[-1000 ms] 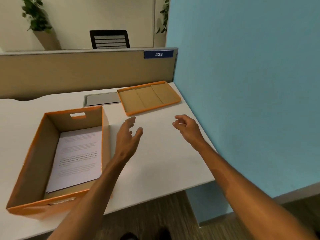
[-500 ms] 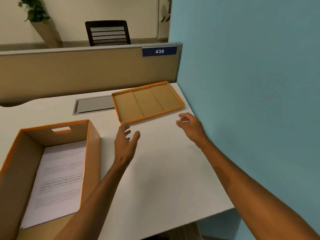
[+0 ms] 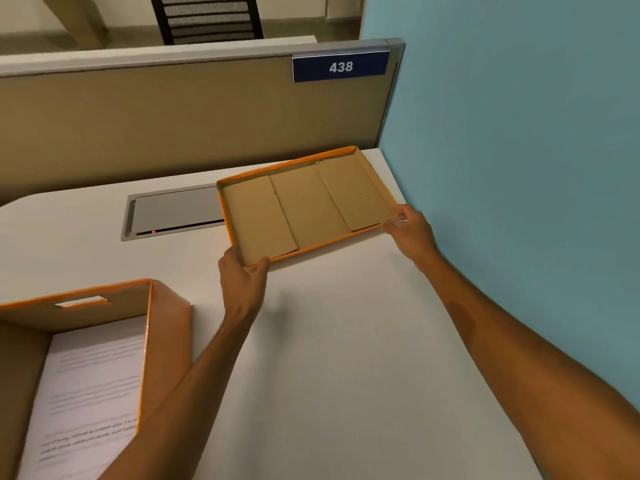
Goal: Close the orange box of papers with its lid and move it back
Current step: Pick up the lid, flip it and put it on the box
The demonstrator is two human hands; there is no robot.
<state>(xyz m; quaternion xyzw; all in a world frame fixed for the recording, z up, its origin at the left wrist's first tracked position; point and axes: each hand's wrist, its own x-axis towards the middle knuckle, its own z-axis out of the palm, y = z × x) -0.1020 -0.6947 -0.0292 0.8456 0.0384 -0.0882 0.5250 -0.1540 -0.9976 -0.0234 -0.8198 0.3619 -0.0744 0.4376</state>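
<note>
The orange lid (image 3: 304,206) lies upside down at the far right of the white desk, its brown cardboard inside facing up. My left hand (image 3: 242,275) grips its near left corner, thumb over the rim. My right hand (image 3: 408,226) pinches its near right corner. The open orange box (image 3: 166,327) stands at the lower left, partly cut off by the frame, with a stack of printed papers (image 3: 86,393) inside and a handle slot in its far wall.
A grey cable hatch (image 3: 173,213) is set into the white desk (image 3: 346,358) just left of the lid. A tan partition (image 3: 173,123) with a blue "438" plate (image 3: 341,66) bounds the back. A blue wall (image 3: 519,168) runs along the right.
Both hands have reached forward from above the desk and taken hold of the lid's near corners. The view has moved forward, so the box sits lower left.
</note>
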